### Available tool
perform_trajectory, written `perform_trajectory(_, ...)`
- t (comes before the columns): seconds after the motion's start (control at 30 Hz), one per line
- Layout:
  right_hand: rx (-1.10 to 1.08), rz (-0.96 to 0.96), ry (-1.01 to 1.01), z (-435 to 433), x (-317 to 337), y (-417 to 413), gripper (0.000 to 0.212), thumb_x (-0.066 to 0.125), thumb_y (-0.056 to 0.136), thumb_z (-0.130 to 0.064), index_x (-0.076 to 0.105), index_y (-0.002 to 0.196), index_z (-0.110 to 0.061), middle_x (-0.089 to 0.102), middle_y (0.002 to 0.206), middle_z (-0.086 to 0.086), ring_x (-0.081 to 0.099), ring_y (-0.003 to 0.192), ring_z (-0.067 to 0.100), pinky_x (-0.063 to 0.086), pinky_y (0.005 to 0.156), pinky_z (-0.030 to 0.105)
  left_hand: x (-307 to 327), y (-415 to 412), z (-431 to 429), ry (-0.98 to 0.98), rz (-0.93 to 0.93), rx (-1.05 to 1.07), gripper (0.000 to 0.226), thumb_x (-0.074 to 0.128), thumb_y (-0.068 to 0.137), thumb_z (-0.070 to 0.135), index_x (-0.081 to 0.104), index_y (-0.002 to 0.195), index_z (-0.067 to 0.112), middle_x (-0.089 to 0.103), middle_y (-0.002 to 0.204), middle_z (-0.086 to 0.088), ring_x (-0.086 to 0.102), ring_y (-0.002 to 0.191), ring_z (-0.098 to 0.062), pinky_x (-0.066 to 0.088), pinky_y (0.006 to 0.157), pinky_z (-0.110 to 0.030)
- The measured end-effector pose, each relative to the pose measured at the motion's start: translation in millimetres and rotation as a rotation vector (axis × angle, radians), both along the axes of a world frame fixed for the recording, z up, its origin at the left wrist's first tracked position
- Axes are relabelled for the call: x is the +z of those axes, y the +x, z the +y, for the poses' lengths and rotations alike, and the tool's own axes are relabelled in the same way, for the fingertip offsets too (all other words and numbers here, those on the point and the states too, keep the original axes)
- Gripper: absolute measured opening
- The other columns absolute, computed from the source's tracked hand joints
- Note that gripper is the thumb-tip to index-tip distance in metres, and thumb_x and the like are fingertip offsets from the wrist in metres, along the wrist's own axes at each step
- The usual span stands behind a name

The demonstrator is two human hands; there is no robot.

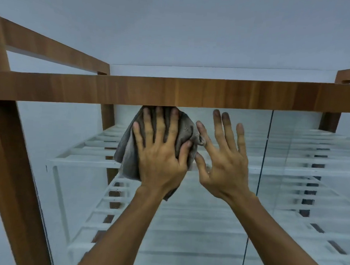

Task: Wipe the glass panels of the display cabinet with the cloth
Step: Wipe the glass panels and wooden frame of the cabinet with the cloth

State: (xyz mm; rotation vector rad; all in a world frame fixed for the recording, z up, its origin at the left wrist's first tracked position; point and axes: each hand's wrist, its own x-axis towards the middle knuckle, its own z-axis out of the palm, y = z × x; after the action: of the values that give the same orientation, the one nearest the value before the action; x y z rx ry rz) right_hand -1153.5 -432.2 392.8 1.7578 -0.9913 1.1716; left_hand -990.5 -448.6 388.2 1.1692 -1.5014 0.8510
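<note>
Cloth (127,158) flat against the glass panel (185,233), just under the wooden top rail (172,91) — pinned there by left hand (159,153), fingers spread. Right hand (223,160) splayed bare on the glass just beside. Probably early going — haze lower down, neighbouring panel (307,198) likely still to do.

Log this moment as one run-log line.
stage: wiping | left hand: presses grey cloth flat on glass panel, just under wooden top rail | right hand: fingers spread, beside cloth
</note>
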Motion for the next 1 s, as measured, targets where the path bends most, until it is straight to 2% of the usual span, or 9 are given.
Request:
perform_trajectory(0.1, 0.022, -0.066, -0.052, 8.0, 0.3, -40.7, 0.061, 0.061, 0.098, -0.027, 0.045, 0.153, -0.008, 0.026, 0.166, 0.023, 0.012, 0.158, 0.037, 0.017, 0.127, 0.059, -3.6, 5.0, -1.1, -0.016, 0.195, 0.048, 0.071, 0.035, 0.106, 0.051, 0.021, 0.166, 0.016, 0.013, 0.173, -0.017, 0.005, 0.160, -0.039, 0.003, 0.128, -0.059)
perform_trajectory(0.2, -0.198, -0.122, -0.064, 8.1, 3.4, -74.9, 0.071, 0.056, 0.099, -0.045, 0.036, 0.159, -0.010, 0.021, 0.168, 0.021, 0.004, 0.158, 0.038, 0.003, 0.127, 0.061, 11.9, -45.9, 8.5, 0.021, 0.470, 0.069, 0.073, 0.037, 0.106, 0.047, 0.018, 0.165, 0.007, 0.011, 0.172, -0.021, 0.004, 0.159, -0.044, 0.003, 0.126, -0.065)
perform_trajectory(0.27, -0.256, -0.081, -0.046, 6.0, 4.3, -81.7, 0.077, 0.049, 0.100, -0.053, 0.030, 0.161, -0.011, 0.016, 0.170, 0.016, 0.004, 0.158, 0.040, -0.002, 0.126, 0.063, 14.4, -84.7, 13.7, 0.028, 0.330, 0.016, 0.074, 0.036, 0.105, 0.047, 0.019, 0.164, 0.006, 0.010, 0.172, -0.021, 0.003, 0.159, -0.046, 0.001, 0.126, -0.066)
perform_trajectory(0.37, -0.156, -0.027, -0.059, 5.3, 3.1, -90.2, 0.073, 0.050, 0.099, -0.044, 0.031, 0.161, -0.010, 0.016, 0.170, 0.015, 0.006, 0.159, 0.038, 0.000, 0.126, 0.063, 1.4, -99.1, 9.6, -0.015, -0.014, -0.055, 0.071, 0.040, 0.105, 0.044, 0.020, 0.165, 0.013, 0.007, 0.173, -0.013, 0.000, 0.161, -0.035, 0.000, 0.128, -0.061)
perform_trajectory(0.47, 0.023, -0.077, -0.131, 3.3, -0.9, -117.1, 0.060, 0.047, 0.104, -0.025, 0.032, 0.156, -0.001, 0.023, 0.166, 0.024, 0.013, 0.158, 0.034, 0.011, 0.128, 0.056, 0.6, -102.9, 5.6, -0.044, 0.091, -0.036, 0.067, 0.040, 0.105, 0.043, 0.022, 0.165, 0.017, 0.009, 0.173, -0.010, 0.003, 0.161, -0.033, 0.001, 0.129, -0.058)
perform_trajectory(0.57, -0.051, -0.142, -0.135, -0.1, -5.0, -124.3, 0.057, 0.032, 0.107, -0.022, 0.024, 0.157, 0.003, 0.021, 0.166, 0.020, 0.008, 0.158, 0.029, 0.005, 0.129, 0.052, 14.1, -146.7, 15.8, -0.001, 0.264, -0.024, 0.069, 0.039, 0.106, 0.045, 0.023, 0.164, 0.011, 0.014, 0.172, -0.017, 0.005, 0.160, -0.041, -0.001, 0.128, -0.061)
perform_trajectory(0.73, -0.097, -0.129, -0.123, 0.8, -6.7, -123.8, 0.057, 0.031, 0.107, -0.025, 0.024, 0.159, -0.002, 0.022, 0.167, 0.018, 0.013, 0.158, 0.031, 0.005, 0.129, 0.055, 3.5, -134.3, 4.5, -0.074, -0.191, -0.145, 0.065, 0.044, 0.106, 0.042, 0.030, 0.163, 0.016, 0.017, 0.172, -0.011, 0.002, 0.161, -0.030, -0.003, 0.129, -0.054)
perform_trajectory(0.87, -0.098, -0.141, -0.123, 0.6, -8.8, -125.0, 0.057, 0.030, 0.108, -0.024, 0.024, 0.159, -0.002, 0.021, 0.168, 0.018, 0.014, 0.158, 0.031, 0.008, 0.128, 0.058, 8.8, -139.7, 9.6, -0.048, 0.068, -0.067, 0.066, 0.040, 0.106, 0.046, 0.028, 0.164, 0.017, 0.008, 0.171, -0.007, 0.003, 0.161, -0.032, -0.002, 0.129, -0.055)
perform_trajectory(1.0, -0.064, -0.166, -0.114, 2.2, -8.4, -122.4, 0.059, 0.034, 0.105, -0.022, 0.024, 0.159, -0.002, 0.019, 0.168, 0.017, 0.013, 0.158, 0.031, 0.008, 0.128, 0.059, 3.4, -151.2, 12.4, -0.035, -0.169, -0.143, 0.063, 0.036, 0.108, 0.041, 0.024, 0.164, 0.018, 0.016, 0.173, -0.010, 0.004, 0.161, -0.031, -0.002, 0.130, -0.052)
